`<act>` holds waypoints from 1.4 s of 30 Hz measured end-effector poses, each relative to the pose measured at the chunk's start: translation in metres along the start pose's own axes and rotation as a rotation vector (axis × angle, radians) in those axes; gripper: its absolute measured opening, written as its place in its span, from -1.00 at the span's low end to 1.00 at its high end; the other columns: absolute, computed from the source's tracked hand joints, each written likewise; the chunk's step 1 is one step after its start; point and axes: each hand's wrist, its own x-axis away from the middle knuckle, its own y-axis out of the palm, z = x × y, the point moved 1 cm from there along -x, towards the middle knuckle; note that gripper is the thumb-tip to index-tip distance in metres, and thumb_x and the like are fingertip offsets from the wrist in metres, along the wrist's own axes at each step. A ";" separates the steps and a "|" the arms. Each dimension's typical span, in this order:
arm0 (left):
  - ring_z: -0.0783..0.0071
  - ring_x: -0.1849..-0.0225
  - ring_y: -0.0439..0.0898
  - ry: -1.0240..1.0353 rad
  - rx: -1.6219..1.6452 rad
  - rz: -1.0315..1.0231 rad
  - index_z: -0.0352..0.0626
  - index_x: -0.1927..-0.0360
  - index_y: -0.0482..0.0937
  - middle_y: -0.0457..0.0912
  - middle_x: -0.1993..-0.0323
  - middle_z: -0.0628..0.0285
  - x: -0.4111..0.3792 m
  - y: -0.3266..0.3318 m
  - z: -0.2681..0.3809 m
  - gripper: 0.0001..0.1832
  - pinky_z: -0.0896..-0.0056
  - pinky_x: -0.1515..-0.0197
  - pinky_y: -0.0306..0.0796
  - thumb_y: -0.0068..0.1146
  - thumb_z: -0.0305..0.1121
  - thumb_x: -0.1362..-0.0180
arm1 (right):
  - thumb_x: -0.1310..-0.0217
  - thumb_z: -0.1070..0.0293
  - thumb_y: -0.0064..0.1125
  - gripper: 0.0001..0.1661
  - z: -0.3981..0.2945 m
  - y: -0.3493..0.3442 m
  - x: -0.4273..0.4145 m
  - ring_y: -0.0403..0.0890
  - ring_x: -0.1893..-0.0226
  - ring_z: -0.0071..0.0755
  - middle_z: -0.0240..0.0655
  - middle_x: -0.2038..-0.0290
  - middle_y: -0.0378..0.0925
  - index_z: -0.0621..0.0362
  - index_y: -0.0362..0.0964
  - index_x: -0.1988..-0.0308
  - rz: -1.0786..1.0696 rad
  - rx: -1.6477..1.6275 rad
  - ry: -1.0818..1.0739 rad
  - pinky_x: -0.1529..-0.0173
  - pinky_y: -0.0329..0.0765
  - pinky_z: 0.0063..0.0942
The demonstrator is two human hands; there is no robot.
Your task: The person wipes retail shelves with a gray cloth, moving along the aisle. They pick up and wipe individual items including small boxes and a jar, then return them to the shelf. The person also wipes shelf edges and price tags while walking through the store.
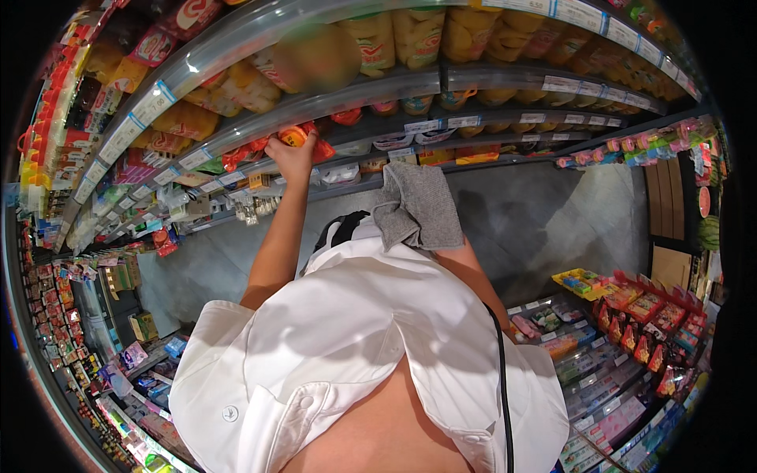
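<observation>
My left hand (291, 155) reaches to a middle shelf of a store rack and grips a red and orange plastic packet (294, 135). More red packets (251, 151) lie beside it on the same shelf. A grey cloth (419, 207) hangs over my right hand, in front of my waist; the cloth hides the fingers, and only the forearm shows below it. Jars of yellow fruit (368, 44) stand on the shelf above my left hand. White-lidded tubs (392, 142) sit on a shelf to the right of the packet.
Clear shelf edges with price tags (145, 109) curve across the front. Small bagged goods (255, 208) hang below the lower shelf on the left. Grey floor tiles (502, 219) show between the racks. A display of red packages (644, 313) stands behind me at the right.
</observation>
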 end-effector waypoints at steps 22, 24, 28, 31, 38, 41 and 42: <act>-0.18 -0.26 0.16 0.105 -0.533 0.285 -0.04 -0.18 0.40 0.34 -0.21 -0.02 -0.044 0.091 -0.014 -0.17 -0.24 -0.22 0.03 0.11 0.27 0.11 | -0.01 0.46 0.06 -0.81 0.042 -0.017 0.009 0.56 0.30 0.01 -0.05 0.36 0.52 0.21 0.46 0.28 0.021 0.004 0.022 0.25 0.49 -0.22; -0.17 -0.28 0.14 0.142 -0.557 0.258 -0.03 -0.21 0.36 0.31 -0.24 -0.01 -0.044 0.092 -0.013 -0.16 -0.24 -0.24 0.00 0.11 0.27 0.10 | -0.04 0.47 0.05 -0.81 0.042 -0.016 0.006 0.56 0.30 -0.03 -0.06 0.36 0.52 0.22 0.46 0.27 0.007 -0.004 0.061 0.26 0.49 -0.25; -0.14 -0.31 0.13 0.416 -0.474 -0.064 -0.01 -0.24 0.32 0.23 -0.28 -0.07 -0.029 0.067 -0.002 -0.18 -0.22 -0.27 -0.05 0.10 0.23 0.05 | -0.09 0.47 0.02 -0.83 0.037 -0.015 0.007 0.56 0.32 -0.09 -0.08 0.38 0.51 0.23 0.45 0.25 0.086 -0.133 0.087 0.28 0.49 -0.31; -0.07 -0.23 0.25 0.707 -0.518 -0.195 -0.01 -0.13 0.43 0.34 -0.20 -0.02 -0.024 0.064 0.006 -0.30 -0.09 -0.23 0.07 0.11 0.18 0.02 | -0.09 0.48 0.01 -0.85 0.031 -0.007 0.007 0.56 0.33 -0.12 -0.10 0.41 0.49 0.21 0.44 0.28 0.164 -0.388 0.105 0.27 0.48 -0.33; 0.18 -0.17 0.40 0.632 -0.267 -0.747 0.01 -0.09 0.48 0.47 -0.15 0.17 -0.055 0.100 0.027 -0.36 0.27 -0.18 0.24 0.09 0.19 -0.05 | -0.01 0.47 0.04 -0.92 0.010 -0.001 0.001 0.52 0.40 -0.12 -0.12 0.45 0.47 0.18 0.41 0.38 0.095 -0.045 0.072 0.31 0.44 -0.31; 0.23 -0.18 0.40 0.589 -0.119 -0.765 -0.01 -0.08 0.50 0.48 -0.13 0.18 -0.068 0.118 0.001 -0.41 0.27 -0.21 0.23 0.18 0.10 -0.03 | -0.03 0.46 0.02 -0.92 0.008 0.007 0.002 0.51 0.41 -0.11 -0.11 0.46 0.46 0.18 0.41 0.39 0.141 0.024 0.028 0.32 0.43 -0.31; 0.25 -0.19 0.39 0.544 -0.037 -0.837 -0.01 -0.09 0.49 0.48 -0.13 0.18 -0.066 0.118 0.008 -0.41 0.27 -0.22 0.22 0.21 0.07 -0.03 | -0.03 0.46 0.01 -0.92 0.006 0.007 0.003 0.51 0.41 -0.11 -0.11 0.46 0.46 0.19 0.41 0.39 0.121 -0.002 0.077 0.32 0.43 -0.31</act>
